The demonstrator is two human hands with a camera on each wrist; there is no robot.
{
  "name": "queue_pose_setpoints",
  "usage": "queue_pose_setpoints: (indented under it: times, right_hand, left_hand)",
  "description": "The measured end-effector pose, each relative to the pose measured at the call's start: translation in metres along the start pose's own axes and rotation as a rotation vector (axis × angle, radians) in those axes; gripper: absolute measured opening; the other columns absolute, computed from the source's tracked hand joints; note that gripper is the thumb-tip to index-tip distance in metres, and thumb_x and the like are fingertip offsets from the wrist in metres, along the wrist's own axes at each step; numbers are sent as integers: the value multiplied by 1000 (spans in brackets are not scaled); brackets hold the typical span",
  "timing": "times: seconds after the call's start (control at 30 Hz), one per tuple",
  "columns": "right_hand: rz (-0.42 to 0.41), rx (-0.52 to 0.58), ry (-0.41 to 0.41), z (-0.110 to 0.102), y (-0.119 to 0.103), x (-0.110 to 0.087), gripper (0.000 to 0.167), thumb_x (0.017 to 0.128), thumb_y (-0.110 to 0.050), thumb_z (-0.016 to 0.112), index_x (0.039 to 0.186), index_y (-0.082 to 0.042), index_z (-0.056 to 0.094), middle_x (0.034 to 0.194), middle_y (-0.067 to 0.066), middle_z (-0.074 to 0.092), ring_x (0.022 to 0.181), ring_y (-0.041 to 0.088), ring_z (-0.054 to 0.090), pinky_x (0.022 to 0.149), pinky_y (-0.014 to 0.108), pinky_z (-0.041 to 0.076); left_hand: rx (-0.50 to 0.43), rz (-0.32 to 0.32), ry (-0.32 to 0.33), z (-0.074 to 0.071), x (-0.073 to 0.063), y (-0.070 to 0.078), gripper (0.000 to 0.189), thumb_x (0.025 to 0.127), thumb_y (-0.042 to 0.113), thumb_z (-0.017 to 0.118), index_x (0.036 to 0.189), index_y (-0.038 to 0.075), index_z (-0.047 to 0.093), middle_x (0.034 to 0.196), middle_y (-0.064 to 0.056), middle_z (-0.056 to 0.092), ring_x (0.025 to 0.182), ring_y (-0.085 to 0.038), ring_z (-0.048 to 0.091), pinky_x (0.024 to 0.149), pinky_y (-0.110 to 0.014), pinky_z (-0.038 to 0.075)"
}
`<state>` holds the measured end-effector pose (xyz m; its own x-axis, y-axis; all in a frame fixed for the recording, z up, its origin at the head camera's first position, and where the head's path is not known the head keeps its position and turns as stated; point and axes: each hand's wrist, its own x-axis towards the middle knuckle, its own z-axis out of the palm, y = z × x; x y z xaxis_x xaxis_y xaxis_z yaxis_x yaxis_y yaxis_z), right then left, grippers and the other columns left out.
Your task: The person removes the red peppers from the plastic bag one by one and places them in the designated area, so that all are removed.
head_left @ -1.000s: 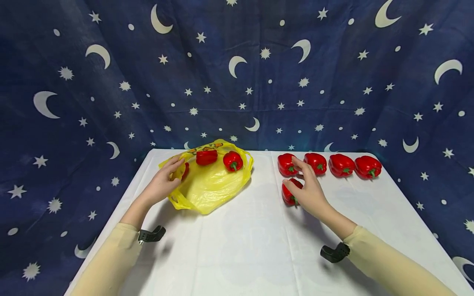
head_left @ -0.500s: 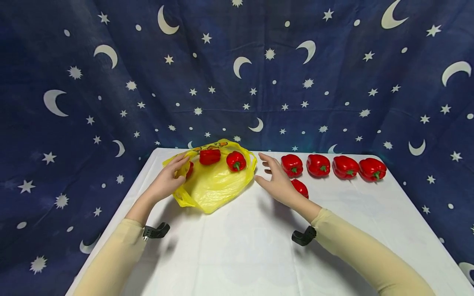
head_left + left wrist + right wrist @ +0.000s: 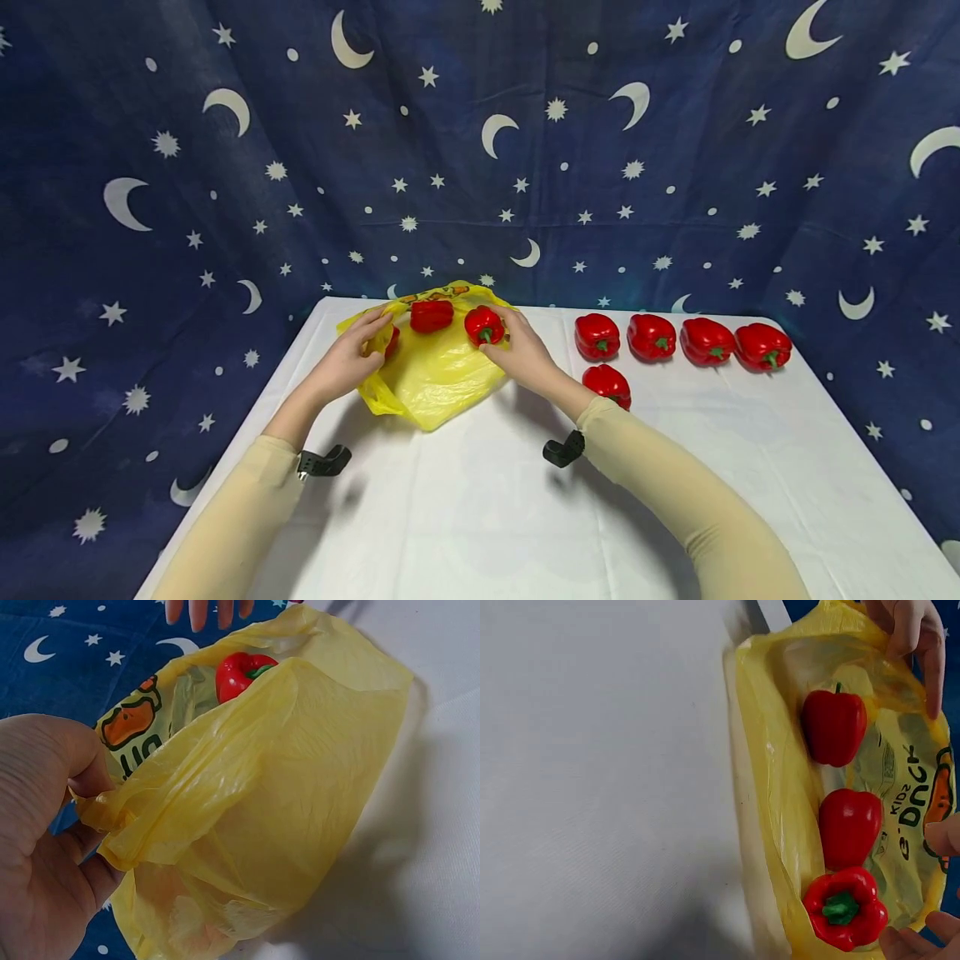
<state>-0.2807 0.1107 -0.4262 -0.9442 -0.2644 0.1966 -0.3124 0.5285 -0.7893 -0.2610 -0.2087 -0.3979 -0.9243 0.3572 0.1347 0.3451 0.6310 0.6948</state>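
Observation:
A yellow plastic bag (image 3: 442,392) lies with its mouth spread on the table. My left hand (image 3: 348,358) pinches the bag's left rim between thumb and fingers, as the left wrist view (image 3: 49,825) shows. Inside are three red bell peppers: one at the left (image 3: 835,727), partly hidden in the head view, one in the middle (image 3: 431,317) and one at the right (image 3: 483,325). My right hand (image 3: 525,354) reaches over the right rim, its spread fingers beside the right-hand pepper. One fingertip (image 3: 896,945) comes close to that pepper; whether it touches is unclear.
Right of the bag, red bell peppers form a back row, from the nearest one (image 3: 597,336) to the last (image 3: 762,347). Another pepper (image 3: 607,385) sits in front of the row. A dark blue cloth (image 3: 570,150) hangs behind the white table (image 3: 480,517).
My right hand has moved left from the loose peppers, without carrying one, to the bag's right-hand pepper. My left hand has kept its hold on the rim. The view has shifted slightly.

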Motion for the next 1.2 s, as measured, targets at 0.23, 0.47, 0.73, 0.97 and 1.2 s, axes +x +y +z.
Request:
queue_pose_setpoints:
  times: [0.23,0.47,0.73,0.97,1.2]
  right_hand:
    - [31,-102,17,14,1,18,73,91,-20,73,155,-7,41,150,17,45,133,34,48,111,51,41]
    - [51,-189,42,27,7,30,70,91,-21,72,154,-8,44,152,16,45,133,34,48,107,52,44]
    - [137,-312,112,44,12,40,73,87,-25,77,152,-11,46,148,15,48,129,36,50,101,59,48]
    - [170,-465,96,57,15,48,74,86,-28,80,150,-12,46,148,15,42,127,36,49,100,56,50]
    - [130,-397,85,59,17,47,59,86,-23,81,138,-14,54,145,14,41,124,36,50,102,53,49]
  left_hand:
    - [-8,21,7,0,0,3,71,90,0,57,158,4,37,167,-6,25,151,-31,26,118,-52,30]
    - [-16,16,-1,1,0,5,71,90,1,57,158,5,36,167,-5,25,151,-29,26,118,-50,31]
    - [-21,8,-10,2,0,4,72,90,0,56,159,7,37,167,-3,24,151,-30,26,117,-52,33]
    - [-16,10,-19,4,2,3,72,89,0,56,159,6,37,167,-4,24,152,-29,23,118,-50,30]
    - [-14,11,-12,5,-2,3,71,90,0,55,158,6,37,167,-6,25,152,-30,24,118,-51,30]
